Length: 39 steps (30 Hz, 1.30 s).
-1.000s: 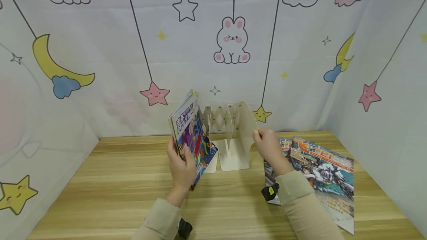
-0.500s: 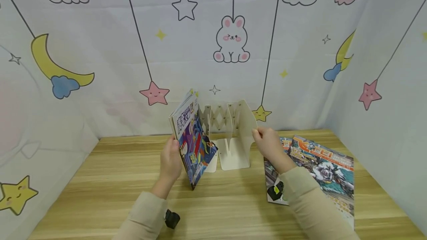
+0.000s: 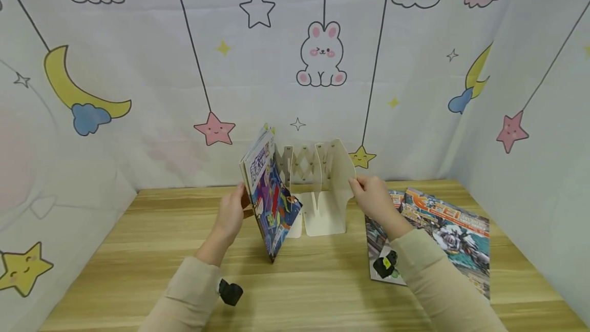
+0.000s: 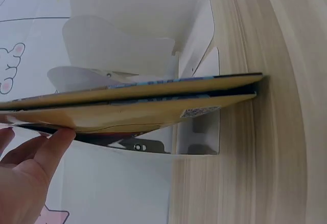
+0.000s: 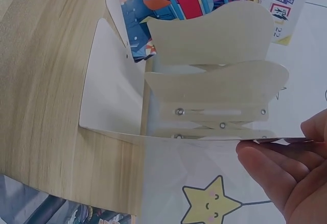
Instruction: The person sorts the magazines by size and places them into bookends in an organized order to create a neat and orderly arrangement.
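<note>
An extendable cream bookend with upright dividers stands on the table. My right hand pinches the edge of its right end panel, thumb inside and fingers outside. Magazines with a purple and blue cover lean in the left slot, their lower corner toward me. My left hand is at their left edge, fingers loosely bent with a gap between thumb and fingers. In the left wrist view, a fingertip of the left hand overlaps the lower magazine beside the left end panel.
On the right of the wooden table, comic magazines lie overlapping, partly under my right forearm. A white cloth with cartoon prints hangs close behind the bookend. Black wrist cameras sit on both wrists.
My left hand has let go of the front of the magazines and moved left to their edge. The magazines have tilted slightly. The right hand stays on the end panel.
</note>
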Each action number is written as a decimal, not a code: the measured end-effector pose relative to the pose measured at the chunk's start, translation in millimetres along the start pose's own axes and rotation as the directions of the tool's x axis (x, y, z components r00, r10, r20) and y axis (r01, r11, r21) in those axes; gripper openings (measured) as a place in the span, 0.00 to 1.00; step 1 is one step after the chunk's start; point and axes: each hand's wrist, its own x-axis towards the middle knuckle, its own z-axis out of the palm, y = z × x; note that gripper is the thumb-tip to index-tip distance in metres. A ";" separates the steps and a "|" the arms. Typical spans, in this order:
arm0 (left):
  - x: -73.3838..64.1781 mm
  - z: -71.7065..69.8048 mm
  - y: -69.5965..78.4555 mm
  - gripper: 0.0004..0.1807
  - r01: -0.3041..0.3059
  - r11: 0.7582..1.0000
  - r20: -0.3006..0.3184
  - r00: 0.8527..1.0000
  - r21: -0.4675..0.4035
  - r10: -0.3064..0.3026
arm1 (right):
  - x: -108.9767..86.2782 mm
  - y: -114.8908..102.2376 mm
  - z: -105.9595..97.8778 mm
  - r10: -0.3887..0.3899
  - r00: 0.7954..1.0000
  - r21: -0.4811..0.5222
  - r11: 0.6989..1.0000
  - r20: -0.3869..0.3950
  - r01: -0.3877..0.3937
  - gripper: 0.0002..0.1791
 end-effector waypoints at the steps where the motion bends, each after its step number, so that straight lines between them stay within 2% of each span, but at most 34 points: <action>1: 0.1 1.2 0.3 0.32 -0.002 1.000 0.004 1.000 -0.003 0.002 | 0.0 0.2 0.0 -0.001 1.000 0.001 1.000 -0.002 0.001 0.22; 5: -0.1 5.0 1.5 0.30 -0.004 1.000 0.002 1.000 0.018 0.004 | -1.1 0.3 0.5 0.001 1.000 0.015 1.000 -0.002 0.000 0.20; 11: 0.9 4.9 0.6 0.27 0.000 0.999 -0.044 0.999 0.053 0.003 | -4.4 -3.5 0.2 0.022 1.000 0.031 0.999 0.003 -0.022 0.22; 15: 9.5 1.8 -1.8 0.22 0.011 0.996 -0.067 0.998 0.092 -0.005 | -4.3 -2.6 -0.4 0.026 0.999 0.027 0.999 0.021 -0.027 0.20; 18: 18.2 -1.5 -2.9 0.20 0.018 0.993 -0.079 0.997 0.115 -0.009 | -4.3 0.0 -0.9 0.032 0.998 0.021 0.999 0.045 -0.033 0.26; 24: 30.4 -4.3 -2.8 0.20 0.065 0.988 -0.067 0.996 0.142 -0.056 | -8.8 3.1 -7.5 0.046 0.997 0.011 0.999 0.068 -0.047 0.33; 31: 37.0 -5.8 -0.9 0.20 0.095 0.982 -0.008 0.995 0.165 -0.095 | -16.1 15.0 -21.9 0.070 0.996 -0.041 0.997 0.052 -0.067 0.40; 39: 43.5 -6.7 6.5 0.24 0.152 0.981 0.019 0.988 0.122 -0.155 | -25.3 33.6 -39.8 0.101 0.994 -0.087 0.992 0.047 -0.096 0.41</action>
